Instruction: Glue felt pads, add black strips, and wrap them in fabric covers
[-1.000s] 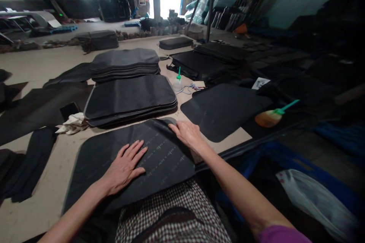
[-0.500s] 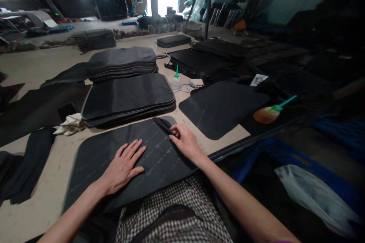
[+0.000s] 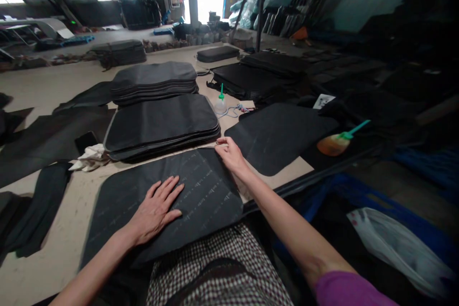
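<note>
Head view: the right hand point(image 3: 231, 157) has moved up the frame over the last half second, from partway along the right edge of a dark printed sheet point(image 3: 202, 196) to its far right corner, near the middle of the picture. The strip of that edge which was turned up beside the fingers no longer stands out, and the side running down toward the lower middle looks straighter. As a judgement, the edge is being worked along by the right hand while the sheet is kept steady.

The left hand point(image 3: 154, 213) has stayed where it was, lying wide and palm down on the sheet, fingers spread toward the upper right, its forearm coming in from the lower left. The right forearm slants in from the lower right; the fingers are bent and drawn close to the thumb, a narrow gap at most, and whether they pinch the edge I cannot tell.

The sheet lies on the tabletop point(image 3: 68, 201) at lower centre, its near edge over a checked apron point(image 3: 218, 267). Just above it is a stack of dark sheets point(image 3: 165, 122); another single sheet point(image 3: 283, 129) lies right of centre, with an amber bottle point(image 3: 333, 145) beyond it.
</note>
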A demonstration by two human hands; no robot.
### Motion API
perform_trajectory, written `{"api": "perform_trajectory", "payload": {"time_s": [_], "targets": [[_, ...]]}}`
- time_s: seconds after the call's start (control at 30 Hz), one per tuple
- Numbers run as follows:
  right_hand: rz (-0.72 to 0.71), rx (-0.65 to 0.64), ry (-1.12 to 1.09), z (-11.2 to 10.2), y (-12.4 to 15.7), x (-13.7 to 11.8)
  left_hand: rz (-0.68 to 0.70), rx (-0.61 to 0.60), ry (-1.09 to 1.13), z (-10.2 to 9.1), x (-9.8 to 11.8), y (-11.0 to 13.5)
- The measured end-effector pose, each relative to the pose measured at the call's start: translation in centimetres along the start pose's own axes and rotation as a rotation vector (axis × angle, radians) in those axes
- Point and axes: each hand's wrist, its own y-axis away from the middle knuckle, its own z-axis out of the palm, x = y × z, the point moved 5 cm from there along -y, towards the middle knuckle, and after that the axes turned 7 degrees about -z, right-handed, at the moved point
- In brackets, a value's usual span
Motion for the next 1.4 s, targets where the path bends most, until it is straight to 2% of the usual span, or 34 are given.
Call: {"api": "perform_trajectory", "payload": {"time_s": [0.17,0.37,0.6,0.67,0.77,0.93,1.07,1.2,1.27,1.4], "targets": [[0.008,-0.002,-0.029,0.5,-1.6,0.9,0.005,0.005,0.004,-0.2,0.1,0.0],[-0.048,-0.032,-0.029,1.1,-2.3,1.2,0.002,0.024,0.008,-0.3,0.1,0.0],[-0.109,0.035,0.269,-0.8,-2.7,0.8,0.008,0.024,0.013,-0.1,0.1,0.0],[-0.127,0.014,0.38,-1.2,-2.5,0.7,0.008,0.024,0.008,0.0,0.0,0.0],[-0.145,-0.083,0.518,-1.0,-2.2,0.9,0.007,0.015,-0.002,0.1,0.0,0.0],[-0.155,-0.2,0.68,0.3,-2.3,1.6,0.001,0.018,0.009,-0.1,0.1,0.0],[-0.17,-0.206,0.784,0.7,-2.4,1.3,0.001,0.006,-0.006,0.1,0.0,0.0],[-0.215,-0.21,0.846,1.3,-1.3,-0.4,0.003,0.021,0.011,0.0,0.1,0.0],[-0.268,-0.251,0.848,2.5,0.2,-1.8,0.004,0.03,0.018,-0.1,0.1,0.0],[-0.429,-0.39,0.825,6.6,4.0,-5.1,0.008,0.022,0.011,-0.3,0.3,-0.1]]}}
